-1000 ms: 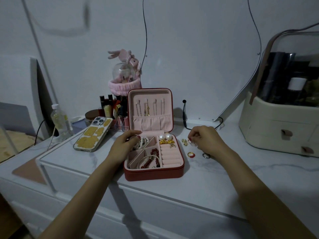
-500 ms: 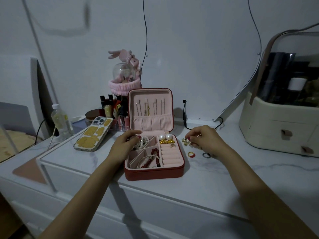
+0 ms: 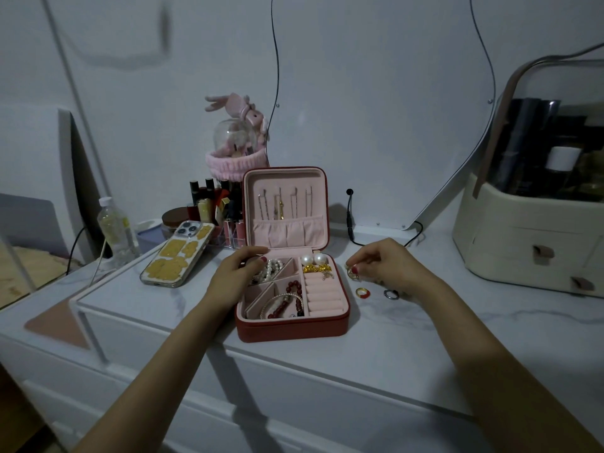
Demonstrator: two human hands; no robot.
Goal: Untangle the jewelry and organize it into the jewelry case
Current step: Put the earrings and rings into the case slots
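A red jewelry case (image 3: 294,326) with pink lining stands open on the white marble top. Its compartments hold a pearl strand (image 3: 273,268), a red bead bracelet (image 3: 291,302), two pearl earrings (image 3: 313,259) and gold pieces (image 3: 317,269). My left hand (image 3: 237,273) rests on the case's left rim, fingers curled over the edge. My right hand (image 3: 382,264) hovers just right of the case and pinches a small gold ring (image 3: 353,273). A gold and red ring (image 3: 362,292) and a silver ring (image 3: 390,294) lie on the top below that hand.
A phone (image 3: 178,253) in a biscuit-pattern case lies left of the jewelry case. Lipsticks (image 3: 215,207), a clear bottle (image 3: 116,227) and a pink-banded glass dome (image 3: 235,148) stand behind. A cream cosmetics organizer (image 3: 529,243) fills the right. A black cable (image 3: 351,220) runs along the wall.
My right hand has shifted left toward the case and lifted a small gold ring off the top. My left hand stays on the case rim.
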